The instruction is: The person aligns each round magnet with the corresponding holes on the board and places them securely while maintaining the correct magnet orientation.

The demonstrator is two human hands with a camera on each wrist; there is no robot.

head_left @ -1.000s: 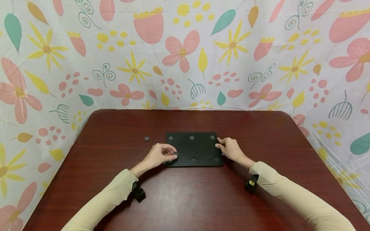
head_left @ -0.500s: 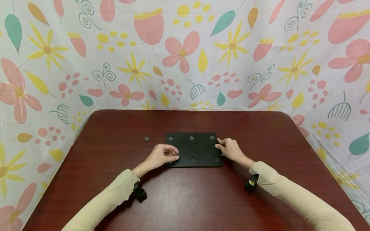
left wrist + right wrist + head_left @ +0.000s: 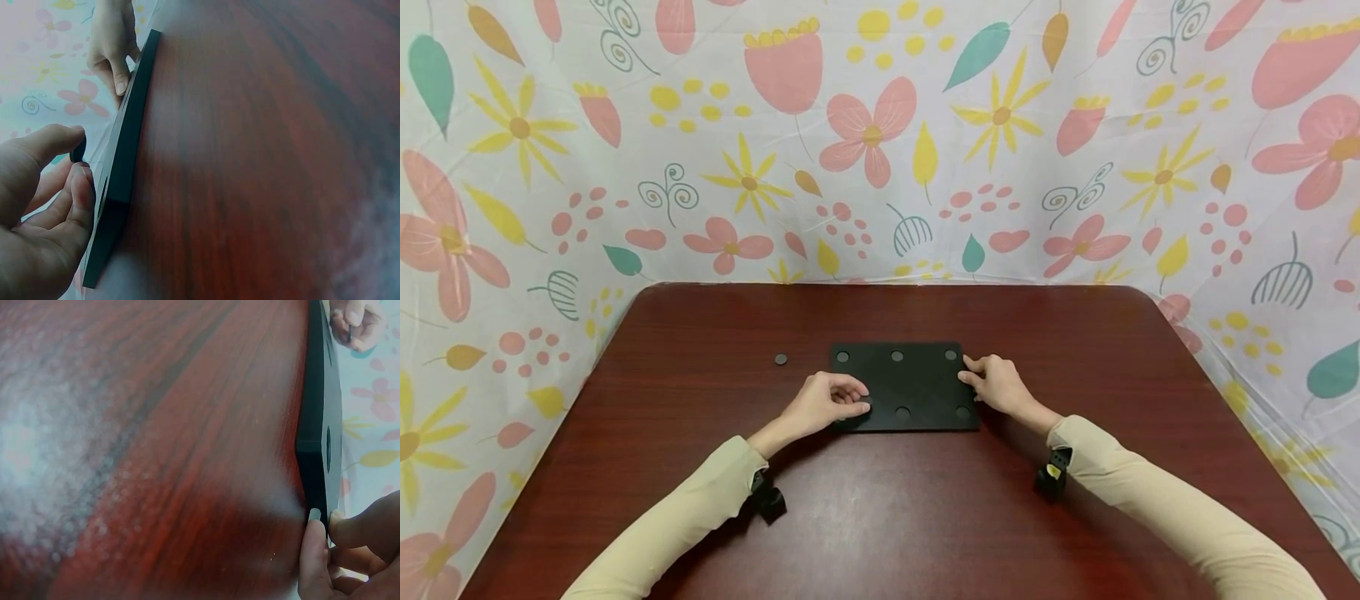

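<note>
A black rectangular board (image 3: pixel 925 385) with round recesses along its near and far edges lies on the table. Over its near left part, my left hand (image 3: pixel 822 403) pinches a small dark disc (image 3: pixel 78 150) between thumb and fingertips, tilted on edge and just off the board's face. That hand covers the near left corner. At the opposite side, my right hand (image 3: pixel 1000 388) grips the board's right edge, thumb on top and a finger against the side, as the right wrist view shows. Another dark disc (image 3: pixel 781 359) lies flat on the wood, left of the board.
The reddish-brown table (image 3: pixel 880 517) reaches back to a floral curtain (image 3: pixel 880 225) that hangs behind it and along both sides. A black wrist camera (image 3: pixel 767 498) sits below the left sleeve, with another wrist camera (image 3: pixel 1051 479) on the right.
My left hand has shifted slightly to the right over the board, still pinching the disc. The right hand and the board have stayed in place.
</note>
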